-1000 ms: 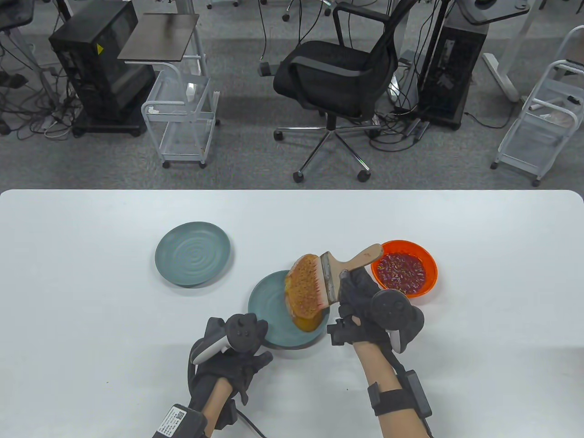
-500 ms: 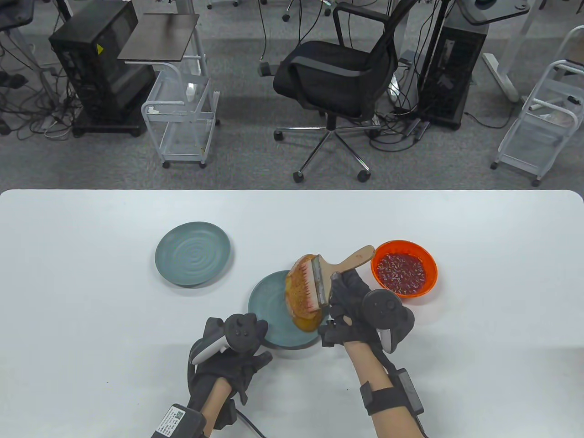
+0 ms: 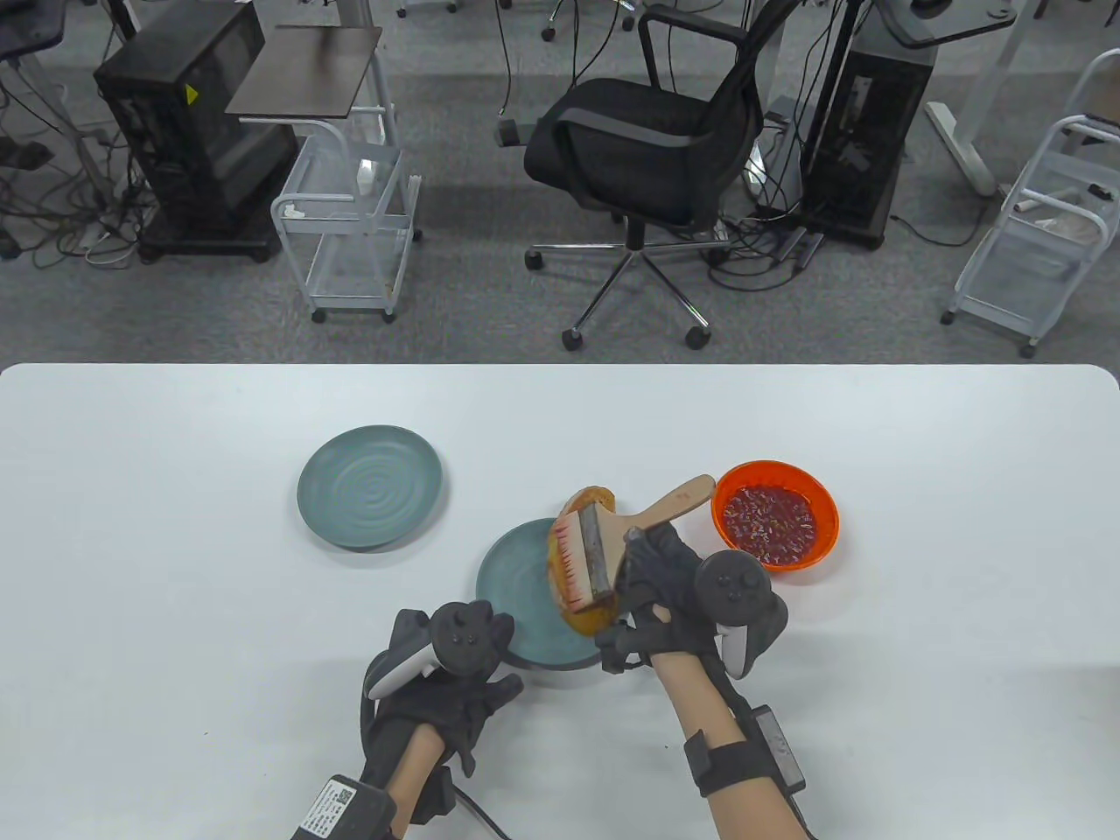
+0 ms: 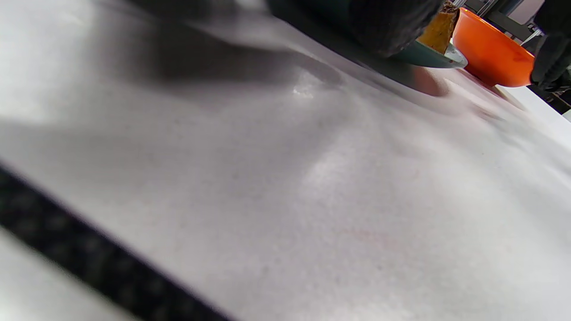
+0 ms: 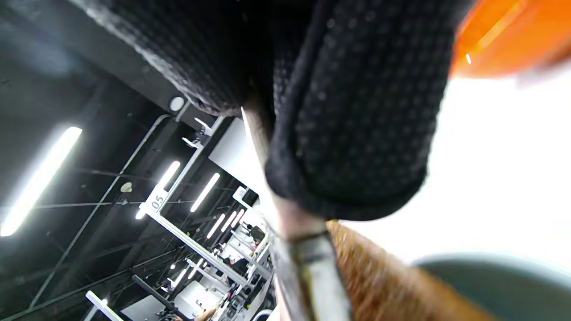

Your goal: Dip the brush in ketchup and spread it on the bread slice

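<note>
A toasted bread slice (image 3: 588, 617) smeared with ketchup lies on the nearer teal plate (image 3: 516, 573). My right hand (image 3: 649, 560) grips the wooden handle of a wide brush (image 3: 597, 551). Its red-stained bristles (image 3: 570, 560) press on the slice's left part. The orange bowl of ketchup (image 3: 775, 523) stands just right of the handle's tip. My left hand (image 3: 468, 682) rests on the table at the plate's near rim and holds nothing I can see. In the right wrist view, gloved fingers (image 5: 357, 111) wrap the handle above the ferrule (image 5: 312, 267) and the bread (image 5: 379, 281).
A second teal plate (image 3: 369, 486), with nothing on it, sits at the left of the white table (image 3: 919, 612). The left wrist view looks low along the tabletop to the plate (image 4: 428, 55) and the bowl (image 4: 490, 53). An office chair (image 3: 647, 149) and carts stand beyond the far edge.
My right hand has drawn the brush leftward across the bread, from its right side to its left part. The left hand, plates and bowl have stayed in place.
</note>
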A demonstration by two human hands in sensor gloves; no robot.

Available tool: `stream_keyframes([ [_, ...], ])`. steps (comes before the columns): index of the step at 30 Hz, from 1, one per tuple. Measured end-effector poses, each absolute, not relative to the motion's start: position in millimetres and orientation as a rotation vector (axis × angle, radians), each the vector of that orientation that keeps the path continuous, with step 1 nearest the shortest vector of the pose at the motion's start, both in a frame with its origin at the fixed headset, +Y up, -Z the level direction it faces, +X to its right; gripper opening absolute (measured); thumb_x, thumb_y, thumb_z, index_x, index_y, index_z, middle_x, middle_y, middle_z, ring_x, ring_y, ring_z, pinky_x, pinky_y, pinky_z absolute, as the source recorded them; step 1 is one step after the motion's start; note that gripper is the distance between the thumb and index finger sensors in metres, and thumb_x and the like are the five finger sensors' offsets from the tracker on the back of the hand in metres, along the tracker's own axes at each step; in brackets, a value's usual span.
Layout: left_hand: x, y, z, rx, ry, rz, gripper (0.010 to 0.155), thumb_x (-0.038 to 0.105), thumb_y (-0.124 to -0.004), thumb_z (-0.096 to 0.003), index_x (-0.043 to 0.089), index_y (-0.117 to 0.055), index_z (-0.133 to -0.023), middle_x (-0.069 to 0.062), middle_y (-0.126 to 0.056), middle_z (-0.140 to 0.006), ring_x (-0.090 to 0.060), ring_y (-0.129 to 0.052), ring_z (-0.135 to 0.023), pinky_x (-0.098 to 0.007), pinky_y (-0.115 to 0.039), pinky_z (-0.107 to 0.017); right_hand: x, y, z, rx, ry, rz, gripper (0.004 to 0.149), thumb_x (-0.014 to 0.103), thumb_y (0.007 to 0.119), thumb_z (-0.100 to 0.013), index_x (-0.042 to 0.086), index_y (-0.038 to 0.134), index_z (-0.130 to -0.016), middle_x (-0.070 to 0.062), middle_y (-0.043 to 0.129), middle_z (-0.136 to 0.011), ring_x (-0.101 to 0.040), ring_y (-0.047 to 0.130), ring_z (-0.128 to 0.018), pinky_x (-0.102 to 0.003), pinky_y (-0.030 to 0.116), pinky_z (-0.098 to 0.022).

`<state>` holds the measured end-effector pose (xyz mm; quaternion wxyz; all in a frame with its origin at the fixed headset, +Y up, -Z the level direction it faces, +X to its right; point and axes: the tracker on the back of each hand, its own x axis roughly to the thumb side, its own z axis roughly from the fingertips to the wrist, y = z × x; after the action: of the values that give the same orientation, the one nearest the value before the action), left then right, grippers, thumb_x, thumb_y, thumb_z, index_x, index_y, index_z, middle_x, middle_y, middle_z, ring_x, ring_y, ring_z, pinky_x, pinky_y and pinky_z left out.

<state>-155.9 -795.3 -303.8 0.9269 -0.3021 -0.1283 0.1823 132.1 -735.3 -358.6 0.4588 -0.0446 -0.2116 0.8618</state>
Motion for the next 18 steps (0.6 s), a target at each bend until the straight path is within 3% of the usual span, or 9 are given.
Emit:
stream_keyframes([
  [5, -155, -795, -304, -0.623, -0.262, 0.36, 0.071, 0.045, -0.063, -0.0662, 0.025, -0.017, -0.117, -0.001, 0.002, -0.116, -0.045, -0.006, -0.107, -0.061, -0.018, -0.071, 151, -719, -353, -0.081, -0.72, 2.19, 0.047, 0.024, 0.086, -0.051, -0.007, 0.082, -0.085, -0.031, 0.094, -0.064, -0.036, 0.113, -0.04, -0.027, 0.104, -0.019],
  [13, -156, -796, -304, -0.621, -0.261, 0.369, 0.071, 0.045, -0.063, -0.0662, 0.026, -0.017, -0.117, -0.001, 0.003, -0.115, -0.045, -0.006, -0.107, -0.061, -0.019, -0.071, 120, -746, -362, -0.105, -0.41, 1.936, 0.047, 0.023, 0.085, -0.051, -0.007, 0.081, -0.087, -0.032, 0.092, -0.066, -0.038, 0.112, -0.041, -0.029, 0.104, -0.02],
  [18, -157, -795, -305, -0.624, -0.264, 0.377, 0.071, 0.045, -0.063, -0.0662, 0.026, -0.017, -0.117, 0.0, 0.002, -0.116, -0.045, -0.006, -0.107, -0.061, -0.018, -0.071, 135, -742, -362, -0.101, -0.507, 2.026, 0.047, 0.022, 0.086, -0.05, -0.008, 0.082, -0.086, -0.033, 0.093, -0.064, -0.039, 0.112, -0.04, -0.03, 0.103, -0.019],
])
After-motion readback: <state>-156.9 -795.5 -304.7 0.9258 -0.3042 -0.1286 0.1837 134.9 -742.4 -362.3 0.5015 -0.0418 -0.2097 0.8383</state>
